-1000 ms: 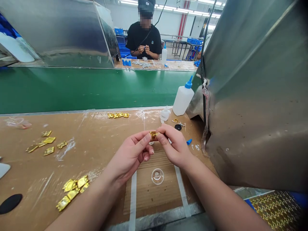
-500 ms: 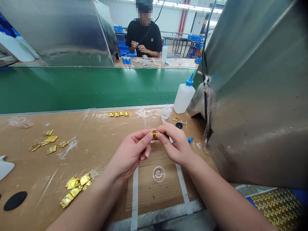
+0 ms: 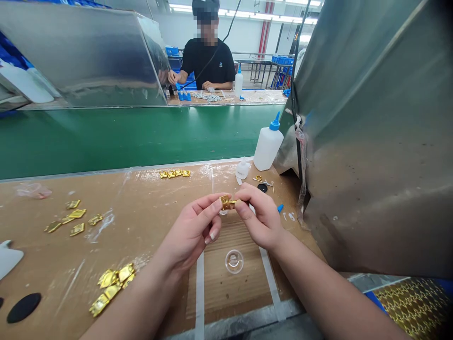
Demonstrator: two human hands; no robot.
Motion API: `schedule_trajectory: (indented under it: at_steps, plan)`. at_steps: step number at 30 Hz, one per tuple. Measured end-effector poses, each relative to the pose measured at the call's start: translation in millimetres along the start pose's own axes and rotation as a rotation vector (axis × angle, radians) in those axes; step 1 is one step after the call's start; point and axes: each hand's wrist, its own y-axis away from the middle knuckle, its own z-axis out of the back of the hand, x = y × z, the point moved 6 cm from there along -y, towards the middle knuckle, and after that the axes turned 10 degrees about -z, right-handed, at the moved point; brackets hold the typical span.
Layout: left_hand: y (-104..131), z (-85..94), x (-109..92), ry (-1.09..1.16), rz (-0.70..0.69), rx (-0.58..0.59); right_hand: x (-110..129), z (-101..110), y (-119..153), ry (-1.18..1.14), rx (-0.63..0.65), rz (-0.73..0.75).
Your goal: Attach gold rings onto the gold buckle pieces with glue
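Between thumb and fingers, my left hand [image 3: 198,224] pinches a small gold piece [image 3: 225,202] above the middle of the table. My right hand [image 3: 260,215] pinches the right end of the gold, where a narrow part spans between the hands; whether it is a separate piece I cannot tell. Below both hands sits a small clear round dish [image 3: 234,261] on a taped board [image 3: 230,297]. A row of gold pieces [image 3: 174,174] lies at the table's back. More gold pieces lie at the left [image 3: 77,229] and beside my left forearm [image 3: 111,289].
A blue-capped white bottle [image 3: 268,147] and a smaller white bottle [image 3: 242,170] stand at the back right. Black discs [image 3: 24,308] lie near them and at the left. A metal panel [image 3: 371,156] bounds the right. Across the green belt [image 3: 141,137] sits a person [image 3: 208,61].
The gold held in my hands has turned, and my right fingertips are slightly farther from my left ones. The person opposite has reached a hand toward the blue items. The view has shifted slightly.
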Motion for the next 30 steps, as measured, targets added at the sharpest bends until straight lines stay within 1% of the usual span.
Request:
schedule_trajectory:
  at_steps: [3, 5, 7, 10, 13, 15, 17, 19, 22, 30]
  plan:
    - [-2, 2.8, -1, -0.004, -0.063, -0.037, -14, 0, 0, -0.322, -0.041, -0.171]
    - [-2, 6.9, -3, -0.054, -0.142, -0.08, -23, -4, -1, -0.546, -0.016, -0.278]
    - [0, 11.5, -7, -0.152, -0.242, -0.126, -27, -9, -3, -0.712, 0.029, -0.365]
    - [6, 14.8, -19, -0.39, -0.419, -0.159, -28, -17, -3, -0.888, 0.103, -0.481]
    - [13, 9.1, -33, -0.697, -0.619, -0.1, -26, -20, -2, -0.987, 0.147, -0.546]
    - [18, 2.8, -40, -0.9, -0.744, -0.043, -26, -19, -2, -1.015, 0.144, -0.566]
    - [22, -1.6, -43, -1.036, -0.832, -0.003, -26, -19, -2, -1.036, 0.135, -0.589]
    - [25, -2.9, -43, -1.089, -0.882, 0.011, -27, -19, -1, -1.062, 0.139, -0.615]
    - [26, -2.6, -41, -1.117, -0.915, 0.019, -26, -20, -1, -1.089, 0.152, -0.631]
    - [28, 1.1, -36, -1.172, -0.894, -0.01, -24, -24, 0, -1.132, 0.205, -0.655]
